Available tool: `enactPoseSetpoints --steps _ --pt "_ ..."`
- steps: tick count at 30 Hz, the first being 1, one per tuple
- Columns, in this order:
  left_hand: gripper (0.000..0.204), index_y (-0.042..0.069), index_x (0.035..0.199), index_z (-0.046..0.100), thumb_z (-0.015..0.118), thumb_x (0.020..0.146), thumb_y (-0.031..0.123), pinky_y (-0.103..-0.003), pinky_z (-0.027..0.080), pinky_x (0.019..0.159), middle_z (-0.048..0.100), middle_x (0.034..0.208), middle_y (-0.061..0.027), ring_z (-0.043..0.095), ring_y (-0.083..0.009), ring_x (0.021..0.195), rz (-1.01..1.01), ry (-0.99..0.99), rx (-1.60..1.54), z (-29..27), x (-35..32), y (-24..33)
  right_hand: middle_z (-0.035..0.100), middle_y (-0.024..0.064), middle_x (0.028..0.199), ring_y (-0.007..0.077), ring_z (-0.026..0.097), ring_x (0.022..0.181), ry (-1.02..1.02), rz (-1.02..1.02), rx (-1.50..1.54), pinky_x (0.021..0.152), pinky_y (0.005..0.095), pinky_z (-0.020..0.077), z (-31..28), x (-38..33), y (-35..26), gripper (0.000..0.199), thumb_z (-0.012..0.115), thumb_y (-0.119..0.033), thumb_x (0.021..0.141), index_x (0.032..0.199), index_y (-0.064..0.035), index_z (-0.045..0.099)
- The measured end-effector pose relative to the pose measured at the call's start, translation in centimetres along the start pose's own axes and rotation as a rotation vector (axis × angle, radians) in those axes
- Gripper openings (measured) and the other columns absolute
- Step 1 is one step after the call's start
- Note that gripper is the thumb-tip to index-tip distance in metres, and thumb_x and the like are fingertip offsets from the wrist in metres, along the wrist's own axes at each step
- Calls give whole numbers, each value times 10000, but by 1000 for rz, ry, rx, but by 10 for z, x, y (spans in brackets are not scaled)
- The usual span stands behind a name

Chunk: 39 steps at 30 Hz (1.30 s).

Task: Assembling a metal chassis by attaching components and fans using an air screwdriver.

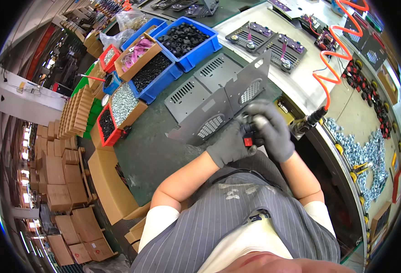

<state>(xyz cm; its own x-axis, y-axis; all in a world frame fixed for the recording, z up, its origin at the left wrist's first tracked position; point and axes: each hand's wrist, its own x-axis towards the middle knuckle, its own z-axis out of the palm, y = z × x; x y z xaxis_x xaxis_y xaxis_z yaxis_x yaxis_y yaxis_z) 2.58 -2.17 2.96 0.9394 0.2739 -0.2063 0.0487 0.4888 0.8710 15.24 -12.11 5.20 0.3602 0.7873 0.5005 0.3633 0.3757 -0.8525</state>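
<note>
Both my hands wear dark grey gloves and meet in front of my body, just above the near edge of the green table. My left hand [231,146] is closed around a small black part with a red face [248,141]. Close against it, my right hand [273,129] has its fingers curled in, slightly blurred; what they pinch is hidden. Just beyond my hands, two bent grey sheet-metal panels [218,88] stand side by side on the table, with slots and round honeycomb vents. Neither hand clearly touches them.
Blue bins [189,57] of black parts, a box of screws [124,104] and a red bin [106,125] line the table's left side. An orange coiled hose [331,86] with a power driver [310,122] hangs at right. Silver fasteners [362,159] lie on the right bench.
</note>
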Motion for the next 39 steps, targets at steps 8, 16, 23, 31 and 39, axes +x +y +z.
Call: enactPoseSetpoints --steps 8,16,23,31,39 --pt "206 21 996 603 513 837 117 -288 467 710 591 914 -70 557 -168 801 86 -383 912 28 -45 125 602 93 1058 190 576 1041 120 -77 -146 915 312 445 -57 59 8 479 641 50 727 1181 -35 514" --pt "318 45 906 634 597 837 353 -379 483 714 617 881 -140 605 -302 822 510 33 1994 30 49 190 588 59 912 262 570 928 -98 -504 -884 778 352 490 -63 102 6 280 644 -39 686 949 -102 567" --pt "444 68 840 646 583 803 506 -400 507 674 631 844 -139 632 -309 799 342 28 2124 39 85 166 561 39 928 222 569 919 -240 -634 -1055 776 335 492 -73 111 4 189 558 -156 755 938 -110 546" --pt "329 93 821 656 629 764 416 -402 509 654 634 774 -124 641 -297 775 485 153 2174 27 84 159 556 47 922 221 562 901 -372 -775 -1132 762 323 487 -74 123 3 194 531 -153 775 965 -121 505" --pt "408 86 791 674 582 803 484 -409 502 606 626 718 -138 637 -312 704 460 99 2176 28 84 164 552 88 1012 302 540 1010 -358 -216 -1143 809 413 473 -94 148 -12 498 807 -284 585 990 -94 588"
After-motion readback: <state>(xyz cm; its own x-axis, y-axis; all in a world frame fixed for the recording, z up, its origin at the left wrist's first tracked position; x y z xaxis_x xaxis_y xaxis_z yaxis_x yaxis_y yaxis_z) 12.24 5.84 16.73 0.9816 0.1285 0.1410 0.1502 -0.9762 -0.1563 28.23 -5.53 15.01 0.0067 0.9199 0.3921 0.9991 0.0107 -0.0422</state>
